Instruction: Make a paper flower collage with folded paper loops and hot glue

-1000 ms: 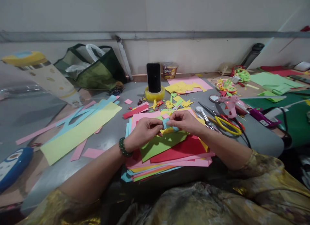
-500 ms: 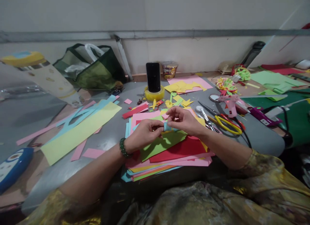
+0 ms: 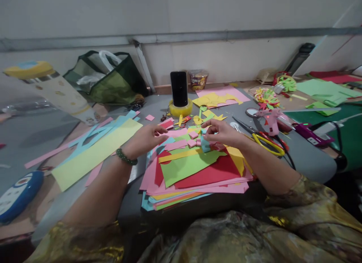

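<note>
My right hand [image 3: 219, 133] pinches a small light-blue paper strip [image 3: 205, 142] above the paper stack. My left hand [image 3: 145, 140] is raised at the stack's left side, its fingers apart and nothing visible in them. Beneath lie a green sheet [image 3: 188, 166], a red sheet [image 3: 209, 175] and a narrow yellow strip [image 3: 181, 155] on top of pink sheets [image 3: 149, 179]. Small pink pieces [image 3: 175, 145] rest between the two hands. A green bead bracelet circles my left wrist.
A phone [image 3: 179, 89] stands in a yellow tape roll [image 3: 181, 109]. Yellow-handled scissors [image 3: 267, 144] and a pink glue gun [image 3: 271, 121] lie at the right. Light-yellow paper [image 3: 98, 153], a tilted bottle [image 3: 60, 91] and a green bag [image 3: 113, 80] are at the left.
My left hand has let go of the blue paper and moved left. My right hand has shifted slightly right with the blue strip, which now hangs downward. Small pink pieces have come into view.
</note>
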The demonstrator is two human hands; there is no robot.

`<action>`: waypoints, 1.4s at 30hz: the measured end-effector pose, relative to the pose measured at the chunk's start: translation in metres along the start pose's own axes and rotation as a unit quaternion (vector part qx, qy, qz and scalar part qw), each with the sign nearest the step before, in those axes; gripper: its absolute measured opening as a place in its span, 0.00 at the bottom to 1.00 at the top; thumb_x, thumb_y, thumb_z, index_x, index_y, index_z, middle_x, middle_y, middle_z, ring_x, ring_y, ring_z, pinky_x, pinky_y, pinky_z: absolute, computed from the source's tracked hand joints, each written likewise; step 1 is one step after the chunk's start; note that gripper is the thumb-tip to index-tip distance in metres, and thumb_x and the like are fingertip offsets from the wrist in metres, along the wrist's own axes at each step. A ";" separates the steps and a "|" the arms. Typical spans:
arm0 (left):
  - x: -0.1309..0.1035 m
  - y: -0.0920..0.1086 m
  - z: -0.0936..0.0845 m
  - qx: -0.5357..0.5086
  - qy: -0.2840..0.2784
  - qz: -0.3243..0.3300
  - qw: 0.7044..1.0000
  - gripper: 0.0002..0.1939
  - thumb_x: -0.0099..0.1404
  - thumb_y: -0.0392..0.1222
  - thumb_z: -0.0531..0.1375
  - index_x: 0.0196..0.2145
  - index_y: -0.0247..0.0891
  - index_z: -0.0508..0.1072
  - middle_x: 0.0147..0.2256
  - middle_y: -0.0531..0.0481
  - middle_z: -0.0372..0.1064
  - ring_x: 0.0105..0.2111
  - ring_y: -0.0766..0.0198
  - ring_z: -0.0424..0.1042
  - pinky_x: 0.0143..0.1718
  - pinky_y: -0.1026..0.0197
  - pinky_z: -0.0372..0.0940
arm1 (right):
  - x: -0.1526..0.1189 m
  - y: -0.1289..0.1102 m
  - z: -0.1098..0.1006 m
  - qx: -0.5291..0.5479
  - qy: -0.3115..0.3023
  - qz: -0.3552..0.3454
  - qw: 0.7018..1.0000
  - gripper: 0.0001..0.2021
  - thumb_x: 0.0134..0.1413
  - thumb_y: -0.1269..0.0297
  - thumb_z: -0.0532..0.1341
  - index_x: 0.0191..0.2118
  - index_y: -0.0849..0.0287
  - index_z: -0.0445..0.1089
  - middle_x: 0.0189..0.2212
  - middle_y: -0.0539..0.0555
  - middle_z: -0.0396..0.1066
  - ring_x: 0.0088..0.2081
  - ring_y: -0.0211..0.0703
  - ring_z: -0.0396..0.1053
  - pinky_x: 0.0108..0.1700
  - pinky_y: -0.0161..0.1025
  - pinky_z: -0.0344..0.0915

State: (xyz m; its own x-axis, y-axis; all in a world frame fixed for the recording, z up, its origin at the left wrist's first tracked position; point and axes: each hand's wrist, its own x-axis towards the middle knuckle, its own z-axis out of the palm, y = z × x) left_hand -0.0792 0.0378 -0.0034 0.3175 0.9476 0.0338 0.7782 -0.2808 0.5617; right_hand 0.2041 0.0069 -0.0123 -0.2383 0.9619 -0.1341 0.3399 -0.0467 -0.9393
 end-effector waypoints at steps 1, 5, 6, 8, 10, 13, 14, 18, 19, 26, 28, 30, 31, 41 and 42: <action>0.000 0.001 0.001 0.037 -0.008 -0.007 0.999 0.16 0.58 0.52 0.62 0.37 0.39 0.82 0.34 0.45 0.79 0.34 0.55 0.74 0.34 0.59 0.67 | -0.001 -0.001 -0.001 -0.021 -0.002 0.012 1.000 0.16 0.43 0.69 0.66 0.41 0.56 0.66 0.20 0.44 0.68 0.18 0.34 0.61 0.20 0.34 0.58; 0.000 0.005 0.003 0.136 -0.029 -0.032 0.990 0.21 0.60 0.52 0.58 0.44 0.38 0.81 0.41 0.42 0.79 0.40 0.51 0.75 0.39 0.57 0.68 | 0.001 0.001 -0.012 -0.092 0.025 -0.047 0.994 0.13 0.43 0.67 0.67 0.38 0.57 0.69 0.22 0.46 0.70 0.22 0.36 0.66 0.24 0.34 0.61; 0.000 0.005 0.002 0.147 -0.035 -0.038 0.988 0.23 0.61 0.53 0.57 0.45 0.37 0.81 0.41 0.42 0.79 0.40 0.51 0.75 0.40 0.57 0.68 | 0.002 0.002 -0.016 -0.110 0.039 -0.068 0.991 0.11 0.44 0.66 0.67 0.37 0.57 0.70 0.22 0.47 0.71 0.23 0.37 0.67 0.26 0.34 0.62; 0.000 0.006 0.000 0.161 -0.049 -0.046 0.985 0.25 0.61 0.54 0.55 0.46 0.36 0.80 0.41 0.41 0.79 0.41 0.50 0.75 0.39 0.56 0.68 | 0.005 0.006 -0.023 -0.152 0.067 -0.089 0.982 0.08 0.46 0.62 0.66 0.33 0.58 0.72 0.22 0.49 0.71 0.25 0.38 0.66 0.26 0.34 0.60; 0.001 0.007 -0.002 0.170 -0.060 -0.050 0.982 0.26 0.62 0.55 0.54 0.47 0.35 0.79 0.43 0.40 0.78 0.42 0.49 0.75 0.39 0.56 0.68 | 0.007 0.008 -0.026 -0.190 0.113 -0.112 0.969 0.08 0.48 0.58 0.65 0.29 0.58 0.73 0.23 0.51 0.72 0.26 0.38 0.66 0.27 0.35 0.58; 0.002 0.006 -0.002 0.184 -0.076 -0.039 0.979 0.28 0.62 0.56 0.53 0.49 0.35 0.78 0.46 0.38 0.77 0.44 0.47 0.75 0.40 0.55 0.67 | 0.008 0.009 -0.024 -0.191 0.189 -0.175 0.947 0.11 0.50 0.56 0.62 0.27 0.58 0.71 0.24 0.52 0.73 0.26 0.38 0.65 0.28 0.36 0.58; 0.002 0.005 -0.002 0.192 -0.083 -0.030 0.977 0.27 0.61 0.56 0.54 0.48 0.35 0.78 0.46 0.38 0.77 0.45 0.46 0.75 0.40 0.55 0.67 | 0.008 0.009 -0.023 -0.178 0.209 -0.196 0.942 0.11 0.50 0.56 0.61 0.27 0.58 0.71 0.24 0.52 0.73 0.26 0.38 0.64 0.29 0.36 0.58; 0.004 0.002 0.000 0.214 -0.115 -0.013 0.970 0.23 0.58 0.58 0.58 0.41 0.37 0.78 0.41 0.38 0.78 0.42 0.44 0.75 0.39 0.53 0.66 | 0.008 0.009 -0.019 -0.150 0.246 -0.243 0.926 0.11 0.52 0.55 0.59 0.27 0.57 0.69 0.22 0.51 0.72 0.24 0.37 0.63 0.28 0.36 0.58; 0.004 0.001 0.001 0.207 -0.119 -0.018 0.971 0.23 0.57 0.57 0.59 0.41 0.37 0.77 0.41 0.38 0.78 0.42 0.45 0.75 0.39 0.54 0.66 | 0.008 0.009 -0.018 -0.152 0.249 -0.248 0.924 0.11 0.52 0.55 0.59 0.27 0.57 0.69 0.22 0.51 0.72 0.24 0.37 0.63 0.28 0.36 0.58; 0.002 0.001 0.001 0.161 -0.104 -0.022 0.981 0.14 0.60 0.50 0.57 0.36 0.39 0.76 0.38 0.44 0.78 0.37 0.54 0.75 0.36 0.59 0.65 | 0.009 0.014 -0.016 -0.184 0.247 -0.264 0.914 0.11 0.54 0.56 0.60 0.26 0.57 0.70 0.22 0.51 0.72 0.24 0.37 0.63 0.26 0.36 0.57; 0.001 0.001 0.001 0.161 -0.111 -0.011 0.981 0.14 0.59 0.51 0.59 0.35 0.39 0.75 0.37 0.45 0.77 0.36 0.55 0.74 0.34 0.60 0.63 | 0.009 0.014 -0.015 -0.190 0.241 -0.268 0.913 0.10 0.53 0.58 0.60 0.26 0.56 0.70 0.21 0.51 0.72 0.23 0.37 0.63 0.26 0.36 0.57; 0.000 0.002 0.002 0.161 -0.124 -0.002 0.979 0.13 0.56 0.52 0.62 0.32 0.39 0.73 0.35 0.46 0.76 0.34 0.56 0.73 0.31 0.61 0.62 | 0.009 0.014 -0.013 -0.193 0.238 -0.272 0.912 0.09 0.53 0.59 0.60 0.26 0.56 0.70 0.21 0.51 0.72 0.22 0.37 0.63 0.25 0.36 0.57; 0.000 0.002 0.003 0.158 -0.129 -0.002 0.979 0.13 0.55 0.52 0.63 0.31 0.39 0.72 0.34 0.46 0.76 0.33 0.57 0.72 0.30 0.61 0.61 | 0.009 0.014 -0.013 -0.194 0.237 -0.273 0.912 0.09 0.53 0.59 0.60 0.26 0.56 0.70 0.21 0.51 0.72 0.22 0.37 0.64 0.25 0.35 0.58; 0.004 -0.004 0.001 0.072 -0.118 -0.041 0.990 0.15 0.51 0.50 0.64 0.33 0.40 0.70 0.24 0.54 0.66 0.27 0.60 0.67 0.28 0.61 0.58 | 0.008 0.014 -0.010 -0.198 0.238 -0.274 0.911 0.10 0.53 0.58 0.60 0.26 0.56 0.72 0.20 0.51 0.72 0.20 0.37 0.62 0.23 0.35 0.56; 0.004 -0.005 0.000 0.069 -0.108 -0.034 0.991 0.14 0.52 0.51 0.64 0.32 0.40 0.70 0.24 0.54 0.66 0.26 0.61 0.66 0.28 0.61 0.57 | 0.009 0.014 -0.010 -0.198 0.237 -0.271 0.911 0.10 0.53 0.58 0.60 0.26 0.56 0.72 0.20 0.51 0.72 0.20 0.37 0.62 0.23 0.35 0.56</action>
State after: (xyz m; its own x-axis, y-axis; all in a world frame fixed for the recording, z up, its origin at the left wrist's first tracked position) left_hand -0.0813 0.0431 -0.0060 0.3581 0.9150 -0.1860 0.8641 -0.2493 0.4373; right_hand 0.2162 0.0172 -0.0238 -0.0811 0.8271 0.5561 0.6140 0.4810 -0.6258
